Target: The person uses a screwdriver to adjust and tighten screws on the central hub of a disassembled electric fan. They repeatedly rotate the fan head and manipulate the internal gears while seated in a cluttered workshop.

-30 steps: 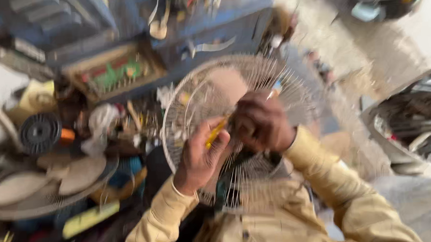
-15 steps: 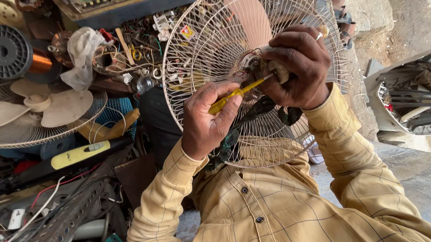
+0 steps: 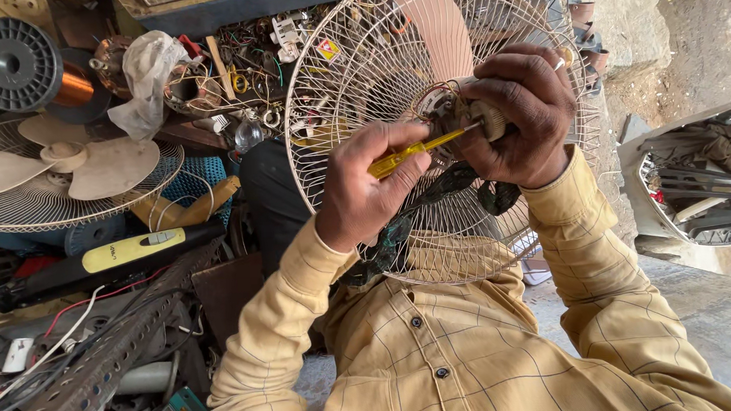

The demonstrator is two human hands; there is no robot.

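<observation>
Here, I'm working a screwdriver into the fan motor.
My left hand pinches the yellow handle; my right hand wraps the motor, against the wire fan guard, centre.

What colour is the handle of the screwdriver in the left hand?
Clear yellow; the screwdriver shows best in the head view.

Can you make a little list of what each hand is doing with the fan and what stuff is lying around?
left hand: grips a yellow-handled screwdriver, tip aimed at the fan's middle
right hand: wraps around the fan motor
fan guard: round cream wire cage, pinkish blade behind it
other fan: lies at the side, cream blades in a wire cage
wire spool: black, wound with copper wire
clothing: yellow checked shirt
</observation>
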